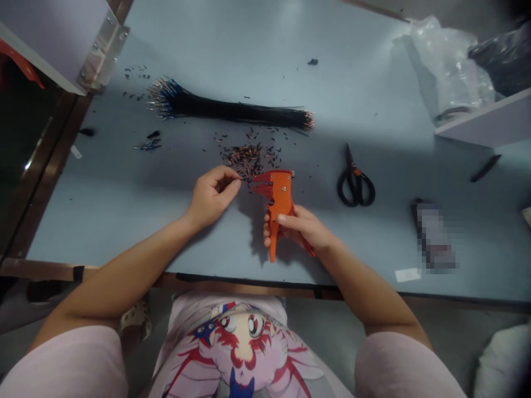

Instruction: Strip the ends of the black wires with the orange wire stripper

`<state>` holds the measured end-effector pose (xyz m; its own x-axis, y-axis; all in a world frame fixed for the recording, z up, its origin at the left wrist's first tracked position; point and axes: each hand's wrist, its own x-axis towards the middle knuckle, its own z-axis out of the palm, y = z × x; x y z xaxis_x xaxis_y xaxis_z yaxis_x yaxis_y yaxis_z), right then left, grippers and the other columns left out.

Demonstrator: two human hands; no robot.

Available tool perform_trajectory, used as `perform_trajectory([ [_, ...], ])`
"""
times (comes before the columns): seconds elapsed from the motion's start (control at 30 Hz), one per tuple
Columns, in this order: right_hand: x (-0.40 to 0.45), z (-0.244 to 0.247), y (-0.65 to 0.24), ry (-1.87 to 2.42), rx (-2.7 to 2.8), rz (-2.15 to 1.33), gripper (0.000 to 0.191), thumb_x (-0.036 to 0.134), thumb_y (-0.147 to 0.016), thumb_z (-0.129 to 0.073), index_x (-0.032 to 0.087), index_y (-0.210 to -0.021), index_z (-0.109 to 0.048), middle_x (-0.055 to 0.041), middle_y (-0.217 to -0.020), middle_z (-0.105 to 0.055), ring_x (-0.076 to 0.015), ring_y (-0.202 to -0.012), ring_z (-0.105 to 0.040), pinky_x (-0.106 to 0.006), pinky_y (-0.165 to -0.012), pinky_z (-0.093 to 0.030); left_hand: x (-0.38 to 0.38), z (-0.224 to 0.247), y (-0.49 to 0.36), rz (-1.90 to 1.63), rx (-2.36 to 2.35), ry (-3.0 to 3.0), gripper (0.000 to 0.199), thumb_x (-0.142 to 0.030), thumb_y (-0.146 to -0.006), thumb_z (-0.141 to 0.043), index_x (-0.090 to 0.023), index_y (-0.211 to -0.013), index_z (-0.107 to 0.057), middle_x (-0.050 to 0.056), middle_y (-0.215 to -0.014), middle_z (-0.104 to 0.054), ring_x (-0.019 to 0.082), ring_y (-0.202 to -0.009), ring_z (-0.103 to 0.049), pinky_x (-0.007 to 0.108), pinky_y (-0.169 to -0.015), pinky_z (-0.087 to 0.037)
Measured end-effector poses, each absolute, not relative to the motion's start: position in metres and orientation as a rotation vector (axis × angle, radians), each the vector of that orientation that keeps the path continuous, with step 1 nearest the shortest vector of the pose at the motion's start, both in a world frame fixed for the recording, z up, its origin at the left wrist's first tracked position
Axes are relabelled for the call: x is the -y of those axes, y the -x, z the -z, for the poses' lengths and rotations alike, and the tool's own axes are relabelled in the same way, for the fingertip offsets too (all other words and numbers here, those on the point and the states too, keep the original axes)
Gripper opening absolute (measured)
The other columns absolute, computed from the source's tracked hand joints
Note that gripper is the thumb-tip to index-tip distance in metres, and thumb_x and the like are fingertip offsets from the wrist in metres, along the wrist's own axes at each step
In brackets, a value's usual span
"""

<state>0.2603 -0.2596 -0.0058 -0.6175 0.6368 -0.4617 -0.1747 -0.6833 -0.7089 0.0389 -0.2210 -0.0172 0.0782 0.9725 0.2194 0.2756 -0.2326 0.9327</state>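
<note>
My right hand (296, 226) is wrapped around the handles of an orange wire stripper (283, 190), its red jaws pointing left. Thumb and fingers of my left hand (213, 193) are pinched on a thin dark wire (245, 178), of which only a short end shows beside the jaws. Whether the wire sits between the jaws I cannot tell. Just beyond them lies a pile of small dark and copper-coloured scraps (248, 158). Farther back, a bundle of black wires (232, 108) stretches across the table, with blue-and-metal ends at the left and coppery ends at the right.
Black-handled scissors (355, 182) lie right of the stripper on the blue-grey table (166, 177). A few loose blue-tipped pieces (148, 145) rest at the left. Toward the right are a pixelated dark object (435, 235), a white label (408, 275) and clear plastic bags (452, 66).
</note>
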Motion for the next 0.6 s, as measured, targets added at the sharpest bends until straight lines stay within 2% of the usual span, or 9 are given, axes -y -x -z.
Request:
perform_trajectory([
  [0.33,0.267,0.004,-0.256,0.927,0.840,-2.314,0.032,0.034,-0.078,-0.072,0.011,-0.095,-0.058,-0.0083,-0.078,-0.068,-0.0228,-0.069,-0.070,-0.038,-0.063,-0.057,0.230,0.017,-0.044,-1.199,-1.210,-1.771,0.006,-0.019,-0.081,-0.059,-0.016,-0.080,-0.063,-0.001,-0.070,-0.063,0.008,-0.063,-0.055,0.020,-0.060,-0.043],
  [0.6,0.272,0.002,-0.253,0.957,0.928,-2.278,0.029,0.033,-0.079,-0.071,0.011,-0.092,-0.058,-0.0072,-0.075,-0.068,-0.0218,-0.067,-0.070,-0.036,-0.059,-0.059,0.235,0.014,-0.044,-1.213,-1.171,-1.833,0.006,-0.017,-0.080,-0.058,-0.015,-0.076,-0.062,-0.002,-0.065,-0.060,0.007,-0.057,-0.051,0.018,-0.054,-0.039],
])
